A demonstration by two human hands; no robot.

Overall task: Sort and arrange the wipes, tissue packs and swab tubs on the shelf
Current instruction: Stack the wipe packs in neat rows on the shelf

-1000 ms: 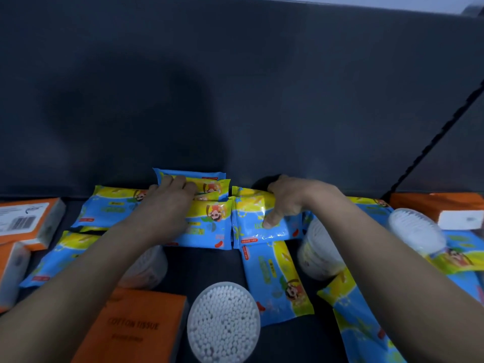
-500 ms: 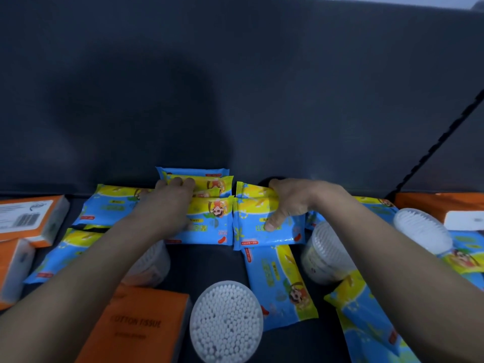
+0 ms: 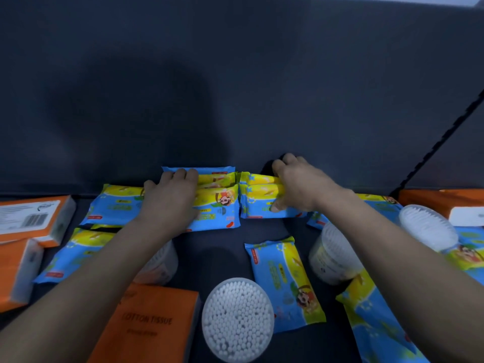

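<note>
The person's left hand [image 3: 170, 197] lies palm down on the left stack of wipes packs [image 3: 218, 205], fingers stretched flat across its top to the far edge, pressing rather than clasping; the right hand [image 3: 298, 187] clasps the right stack of wipes packs [image 3: 259, 200], fingers hooked over its far side and thumb against the near face; the two stacks sit side by side, touching, at the rear of the dark shelf [image 3: 214, 255] against the back panel [image 3: 235, 100]; a loose wipes pack [image 3: 285, 281] lies flat in front of the right stack, apart from it; further wipes packs lie to the left [image 3: 115, 205] and by the right forearm [image 3: 379, 323]; an upright swab tub [image 3: 237, 319] stands nearest the camera; a second swab tub [image 3: 332, 255] lies tipped beside the right forearm, a third [image 3: 427, 226] further right, a fourth [image 3: 162, 263] half hidden under the left forearm; orange tissue packs rest at the front [image 3: 154, 323], far left [image 3: 34, 218] and far right [image 3: 445, 203].
</note>
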